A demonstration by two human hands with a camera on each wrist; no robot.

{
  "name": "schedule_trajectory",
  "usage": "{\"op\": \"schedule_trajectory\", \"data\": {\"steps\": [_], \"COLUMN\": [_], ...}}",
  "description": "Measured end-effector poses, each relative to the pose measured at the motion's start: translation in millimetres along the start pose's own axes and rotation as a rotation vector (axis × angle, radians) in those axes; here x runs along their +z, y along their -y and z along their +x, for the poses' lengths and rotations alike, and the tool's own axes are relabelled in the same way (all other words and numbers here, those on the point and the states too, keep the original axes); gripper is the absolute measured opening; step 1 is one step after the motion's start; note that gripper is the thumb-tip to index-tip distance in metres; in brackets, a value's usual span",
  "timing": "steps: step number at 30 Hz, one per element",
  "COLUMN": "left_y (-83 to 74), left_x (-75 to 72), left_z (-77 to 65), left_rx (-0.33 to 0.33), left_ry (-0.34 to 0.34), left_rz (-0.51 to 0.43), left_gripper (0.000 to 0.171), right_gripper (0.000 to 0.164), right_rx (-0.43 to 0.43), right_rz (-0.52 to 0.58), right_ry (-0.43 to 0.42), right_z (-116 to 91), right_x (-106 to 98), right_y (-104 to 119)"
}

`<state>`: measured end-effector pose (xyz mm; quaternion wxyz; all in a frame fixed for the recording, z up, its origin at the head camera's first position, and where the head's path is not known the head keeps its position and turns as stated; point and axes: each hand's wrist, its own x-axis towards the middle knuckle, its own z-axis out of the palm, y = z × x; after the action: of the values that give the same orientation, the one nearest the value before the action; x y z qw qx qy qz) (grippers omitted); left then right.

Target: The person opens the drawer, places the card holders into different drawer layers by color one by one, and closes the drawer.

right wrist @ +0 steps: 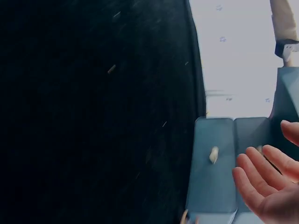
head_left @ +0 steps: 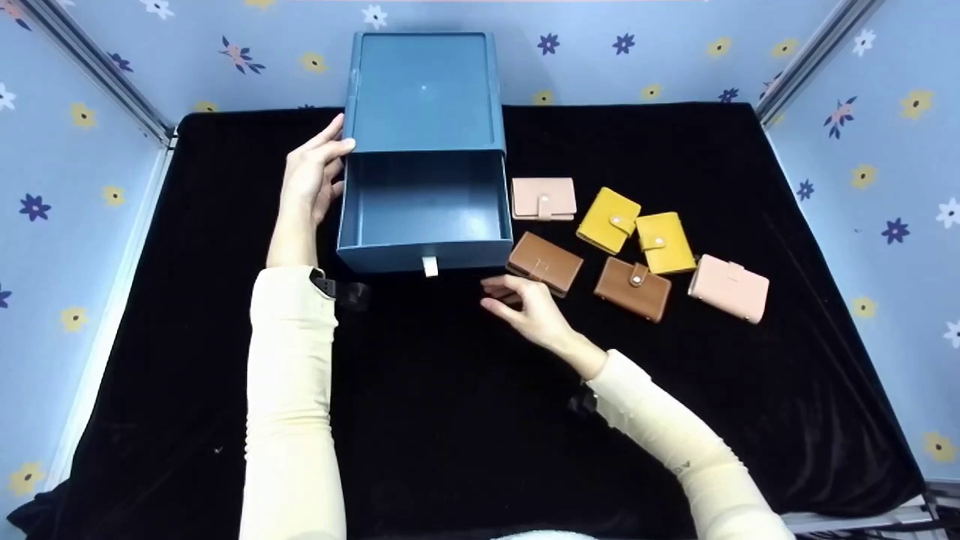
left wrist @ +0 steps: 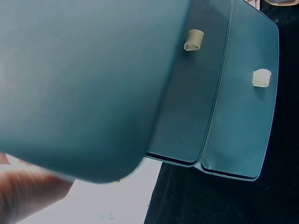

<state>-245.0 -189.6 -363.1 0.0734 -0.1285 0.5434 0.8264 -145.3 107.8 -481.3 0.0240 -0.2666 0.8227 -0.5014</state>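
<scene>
We are seeing the left hand (head_left: 309, 172), cut off in its wrist view, loosely touching the side of the blue cabinet (head_left: 422, 94); the empty right hand (head_left: 535, 309) is hiding a brown wallet's (head_left: 546, 257) edge. Black cloth (head_left: 450, 427) is lying beneath, between flowered walls (head_left: 675, 52).

Black cloth (head_left: 450, 420) spreads wide here — blue drawers (head_left: 424, 90) stand toward its back. Right of them lie six wallets: a pink one (head_left: 544, 196), two yellow ones (head_left: 666, 244) close together, two brown ones (head_left: 634, 290), another pink one (head_left: 729, 289) rightmost.
</scene>
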Motion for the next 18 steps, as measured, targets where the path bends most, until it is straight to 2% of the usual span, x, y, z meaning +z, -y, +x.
{"op": "schedule_trajectory", "data": {"steps": [9,18], "left_y": [0.4,1.2], "left_x": [0.4,1.0], "left_z": [-0.1,0.6], "left_rx": [0.003,0.004], "left_ry": [-0.006,-0.009], "left_rz": [-0.016,-0.019], "left_gripper": [0.059,0.059], "right_gripper": [0.04,0.051], "right_rx": [-0.021,0.037], "right_rz": [-0.267,-0.387], "right_ry": [0.046,0.064], "right_z": [-4,1], "right_x": [-23,-39], "right_y": [-22,-35]}}
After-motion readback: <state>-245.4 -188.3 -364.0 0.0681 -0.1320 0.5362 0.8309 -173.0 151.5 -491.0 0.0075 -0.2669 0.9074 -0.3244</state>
